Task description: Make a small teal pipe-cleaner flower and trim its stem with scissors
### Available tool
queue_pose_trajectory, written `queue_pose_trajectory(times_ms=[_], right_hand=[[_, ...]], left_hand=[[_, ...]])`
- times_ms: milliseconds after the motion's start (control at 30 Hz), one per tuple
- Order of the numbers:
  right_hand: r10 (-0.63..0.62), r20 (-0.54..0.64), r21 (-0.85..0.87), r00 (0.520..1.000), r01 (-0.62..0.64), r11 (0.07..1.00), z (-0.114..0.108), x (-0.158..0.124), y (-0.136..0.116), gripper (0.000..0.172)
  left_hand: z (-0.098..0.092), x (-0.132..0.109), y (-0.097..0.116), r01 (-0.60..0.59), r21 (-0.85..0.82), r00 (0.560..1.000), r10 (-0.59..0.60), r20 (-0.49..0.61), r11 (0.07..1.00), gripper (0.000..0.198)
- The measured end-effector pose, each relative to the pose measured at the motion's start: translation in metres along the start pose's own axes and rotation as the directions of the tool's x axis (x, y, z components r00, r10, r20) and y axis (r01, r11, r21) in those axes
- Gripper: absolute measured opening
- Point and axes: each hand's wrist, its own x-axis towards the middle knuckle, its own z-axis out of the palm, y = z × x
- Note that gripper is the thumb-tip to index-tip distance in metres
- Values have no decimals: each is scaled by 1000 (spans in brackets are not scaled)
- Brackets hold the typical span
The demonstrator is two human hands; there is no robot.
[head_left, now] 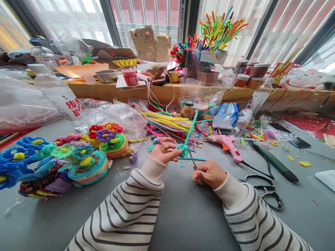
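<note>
My left hand (162,150) pinches a turquoise pipe-cleaner flower (184,150), whose long straight stem (192,127) points up and to the right. Small scissors (194,161) are in my right hand (208,173), with their blades reaching up to the flower's right side. I cannot tell whether the blades touch it. Another turquoise fuzzy bit (151,148) shows beside my left fingers. Beneath the flower, a light blue pipe cleaner (195,158) and tiny turquoise clippings lie on the grey table (180,216).
Pipe-cleaner flower pots (89,169) stand on the left. Behind my hands lies a bundle of loose pipe cleaners (167,122). To the right are a pink glue gun (229,144), black-handled scissors (265,190) and a dark green bar (277,162). Plastic bottles (59,92) and jars line the back.
</note>
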Motion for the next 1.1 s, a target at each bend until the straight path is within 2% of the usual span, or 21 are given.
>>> queue_pose_trajectory(times_ms=[200, 400, 667, 900, 1100], right_hand=[[-22, -33, -17, 999, 22, 1000, 1, 0, 0, 60], [21, -34, 5, 999, -20, 1000, 1, 0, -1, 63], [54, 25, -156, 998, -49, 987, 3, 0, 8, 69], [10, -27, -191, 1000, -15, 982, 2, 0, 9, 60], [36, -44, -153, 998, -42, 987, 0, 0, 7, 59]], left_hand=[[-1, -1, 1, -18, -10, 1000, 18, -21, 1000, 52], [1, -1, 1, -36, 17, 999, 36, -24, 999, 51], [1, 0, 2, -25, 53, 1000, 25, 1, 998, 52], [1, 0, 3, -21, 65, 1000, 22, -21, 998, 53], [0, 1, 3, -10, 55, 1000, 12, -28, 998, 52]])
